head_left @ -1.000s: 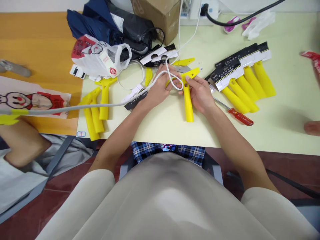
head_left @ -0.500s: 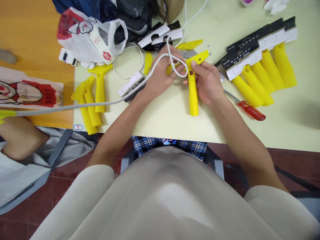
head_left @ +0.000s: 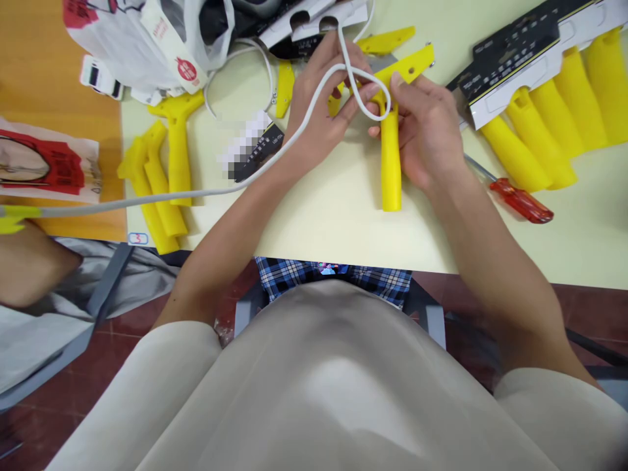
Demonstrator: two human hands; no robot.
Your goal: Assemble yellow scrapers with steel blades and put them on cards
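A yellow T-shaped scraper handle point(head_left: 391, 163) hangs upright between my hands, its holed crossbar slanting up to the right. My right hand point(head_left: 429, 124) is closed round its neck, with the thumb pressed on the crossbar. On the left, my left hand point(head_left: 316, 118) has its fingers bent at the crossbar's other end, pinching there; a white cable point(head_left: 307, 124) loops across and partly hides the fingertips. Behind the hands lie a loose yellow crossbar piece point(head_left: 387, 40) and another yellow piece point(head_left: 284, 88), with part of a grey metal blade showing.
Several yellow handles point(head_left: 180, 150) lie at left. More yellow grips point(head_left: 520, 150) and black-and-white cards point(head_left: 515, 72) are on the right, by a red screwdriver point(head_left: 523, 199). A plastic bag point(head_left: 132, 46) stands at the back left. Another person's arm point(head_left: 34, 268) shows at far left.
The view has shifted closer, so the table things sit higher and spread outward. Both hands keep their hold on the yellow scraper handle, with little change in grip.
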